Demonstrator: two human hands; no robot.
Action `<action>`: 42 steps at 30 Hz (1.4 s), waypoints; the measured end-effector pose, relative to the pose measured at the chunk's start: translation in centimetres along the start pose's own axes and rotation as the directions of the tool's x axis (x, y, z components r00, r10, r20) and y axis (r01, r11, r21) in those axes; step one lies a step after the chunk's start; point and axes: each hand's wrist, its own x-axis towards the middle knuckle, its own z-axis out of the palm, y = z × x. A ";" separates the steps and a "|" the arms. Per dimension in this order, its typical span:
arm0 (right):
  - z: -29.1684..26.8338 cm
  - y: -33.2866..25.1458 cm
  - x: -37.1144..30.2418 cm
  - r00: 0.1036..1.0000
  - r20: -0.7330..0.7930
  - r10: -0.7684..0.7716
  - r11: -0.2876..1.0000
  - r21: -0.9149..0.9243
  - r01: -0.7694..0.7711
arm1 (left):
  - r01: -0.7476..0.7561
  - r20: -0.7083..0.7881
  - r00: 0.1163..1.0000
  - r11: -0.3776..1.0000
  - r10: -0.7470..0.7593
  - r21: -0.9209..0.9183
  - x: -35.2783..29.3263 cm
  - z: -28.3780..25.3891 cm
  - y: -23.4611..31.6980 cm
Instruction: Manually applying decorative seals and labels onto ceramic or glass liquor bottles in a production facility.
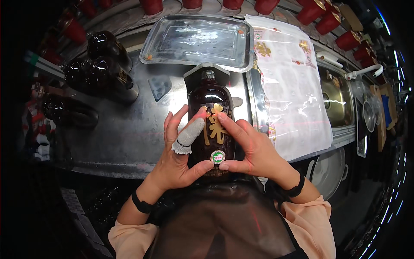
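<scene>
On the left, dark bottles point(108, 71) are clustering on the metal desk point(112, 157), and another dark bottle point(69, 110) is sitting nearer the person at the desk's left side. To their right, a small translucent piece point(159, 87) is lying on the desk, and a metal tray point(148, 41) is resting at the back, beyond the main bottle. The person's left hand point(172, 162) is spreading over the left side of that bottle, unclenched, its white finger cover point(189, 134) reaching the label and its thumb pressing beside the round sticker point(217, 156). The brown bottle point(211, 94) is lying in the middle, in front of the person, its neck pointing away near an angled metal piece point(221, 75) and its gold label point(217, 125) facing up. The right hand point(256, 151) is mirroring this, also unclenched, its index finger touching the label's upper part and its thumb resting just right of the sticker's lower edge. Farther right, printed plastic sheets point(297, 103) are covering the desk, and a sink point(334, 101) is sitting beyond them, with a white faucet point(366, 71) rising beside it.
</scene>
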 end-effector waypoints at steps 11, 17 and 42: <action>0.0 -0.4 0.0 1.000 0.008 0.021 1.000 -0.023 -0.021 | 0.003 0.012 1.000 1.000 -0.003 -0.026 -0.1 0.0 -0.3; 0.3 0.2 -0.2 0.998 -0.064 -0.018 0.999 0.028 0.020 | -0.011 0.018 1.000 0.999 0.012 -0.050 0.1 0.1 -0.3; -0.1 1.6 2.4 0.923 -0.007 0.385 0.716 0.633 -0.294 | 0.320 -0.005 0.862 0.552 -0.507 -0.770 2.3 1.8 0.6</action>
